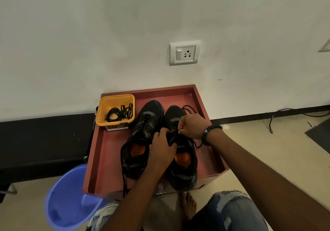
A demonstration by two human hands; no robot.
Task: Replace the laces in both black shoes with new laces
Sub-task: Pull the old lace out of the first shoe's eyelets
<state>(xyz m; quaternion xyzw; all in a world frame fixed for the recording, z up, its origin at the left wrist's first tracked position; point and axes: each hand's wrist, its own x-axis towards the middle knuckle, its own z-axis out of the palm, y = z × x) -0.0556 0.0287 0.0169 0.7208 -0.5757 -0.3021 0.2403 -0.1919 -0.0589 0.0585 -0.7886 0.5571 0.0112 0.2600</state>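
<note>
On the red tray (105, 152), two black shoes sit side by side: the left hand (161, 148) grips the tongue of the right shoe (184, 163) while the right hand (192, 126) pinches its lace (189, 108), the left shoe (141, 138) just beside, and spare laces (119, 114) lie in the yellow tub (114, 123) at far left.

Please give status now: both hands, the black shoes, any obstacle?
Left hand grips right black sneaker tongue; right hand pinches its black lace. Left black sneaker still laced. No obstacle seen.

I see my two black shoes (160, 141) with orange insoles (138, 149) in a reddish-brown tray (107, 159), black laces (119, 113) in a yellow tub (114, 122), beside a blue bucket (67, 200).
</note>
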